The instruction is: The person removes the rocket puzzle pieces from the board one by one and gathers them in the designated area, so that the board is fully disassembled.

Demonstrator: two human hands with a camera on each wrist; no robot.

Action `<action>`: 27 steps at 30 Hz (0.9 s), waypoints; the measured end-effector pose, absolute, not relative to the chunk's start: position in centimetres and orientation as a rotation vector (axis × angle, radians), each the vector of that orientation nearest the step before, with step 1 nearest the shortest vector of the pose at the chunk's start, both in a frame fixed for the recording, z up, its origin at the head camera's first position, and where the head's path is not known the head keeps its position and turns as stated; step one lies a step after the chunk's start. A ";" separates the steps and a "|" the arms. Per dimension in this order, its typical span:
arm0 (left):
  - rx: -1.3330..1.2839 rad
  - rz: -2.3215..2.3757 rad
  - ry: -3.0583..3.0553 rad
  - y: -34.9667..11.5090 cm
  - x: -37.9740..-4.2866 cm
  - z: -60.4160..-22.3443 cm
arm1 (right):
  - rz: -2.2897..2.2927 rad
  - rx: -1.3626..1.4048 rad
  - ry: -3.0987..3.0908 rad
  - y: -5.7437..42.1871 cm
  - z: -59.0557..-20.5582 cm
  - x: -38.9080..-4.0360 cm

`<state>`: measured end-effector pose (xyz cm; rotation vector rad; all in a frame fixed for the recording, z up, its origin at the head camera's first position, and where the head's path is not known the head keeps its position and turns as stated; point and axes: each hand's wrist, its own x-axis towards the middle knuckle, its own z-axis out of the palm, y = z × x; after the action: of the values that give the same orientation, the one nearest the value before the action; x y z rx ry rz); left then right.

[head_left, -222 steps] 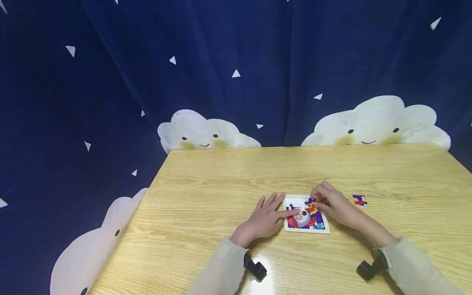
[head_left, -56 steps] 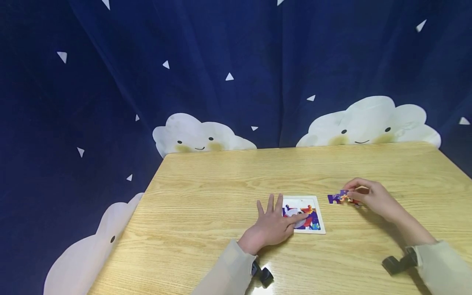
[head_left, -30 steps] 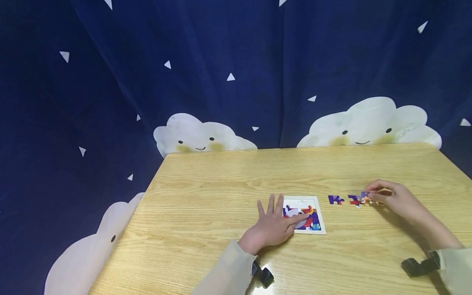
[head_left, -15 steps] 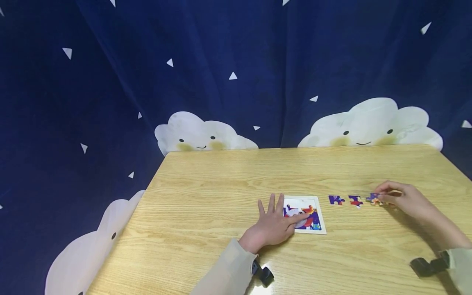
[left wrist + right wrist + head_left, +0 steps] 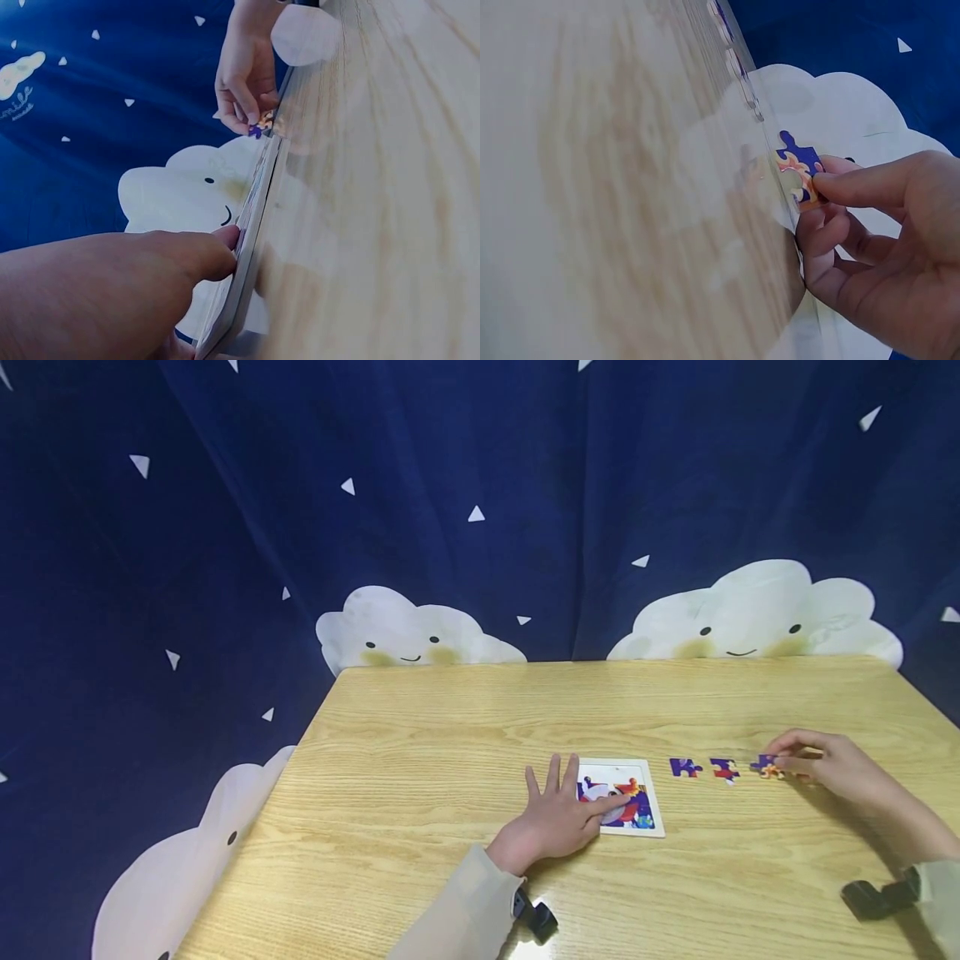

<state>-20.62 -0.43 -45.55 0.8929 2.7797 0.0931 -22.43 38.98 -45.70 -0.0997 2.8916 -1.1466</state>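
- Your right hand [image 5: 843, 768] is nearly closed: thumb and finger pinch one puzzle piece [image 5: 802, 169], purple with an orange flame-like print.
- This held piece is tilted, close above the table or touching it; I cannot tell which. From the tray it stands just before 3 o'clock, if 12 o'clock is the far table edge.
- Your left hand [image 5: 553, 822] is spread wide, with straight fingers, and grips nothing. It rests on the tray from about 8 to 9 o'clock, and one digit lies across the picture there.
- The white puzzle tray [image 5: 615, 773] lies flat. Its lower part carries joined pieces [image 5: 645, 808] in purple, red and orange, partly covered by your hand; toward 12 o'clock its pale base is bare.
- Between the tray and your right hand, two loose pieces lie flat in a row, apart from each other: the nearer piece [image 5: 684, 767] between 2 and 3 o'clock of the tray, the farther piece [image 5: 724, 768] closer to 3.
- All this is on the wood-grain table [image 5: 435, 735].
- Behind the table hangs a dark blue curtain [image 5: 420, 452], with one smiling cloud [image 5: 390, 622] at 10 o'clock and another cloud [image 5: 765, 602] between 1 and 2.
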 end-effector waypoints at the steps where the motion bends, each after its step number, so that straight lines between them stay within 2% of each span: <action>1: 0.892 0.092 2.780 -0.4 -20.6 -45.5 | -1.132 -0.117 2.906 38.9 -45.7 -22.4; 10: 0.891 0.090 2.786 -0.5 -20.6 -45.5 | -0.986 -0.253 3.041 38.3 -45.8 -22.6; 27: 0.885 0.070 2.796 -0.4 -20.6 -45.7 | -0.847 -0.311 3.081 37.9 -46.1 -23.0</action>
<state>-20.58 -0.45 -45.69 0.8853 2.7959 0.0699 -23.01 37.85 -46.11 -0.3107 3.0809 -0.8472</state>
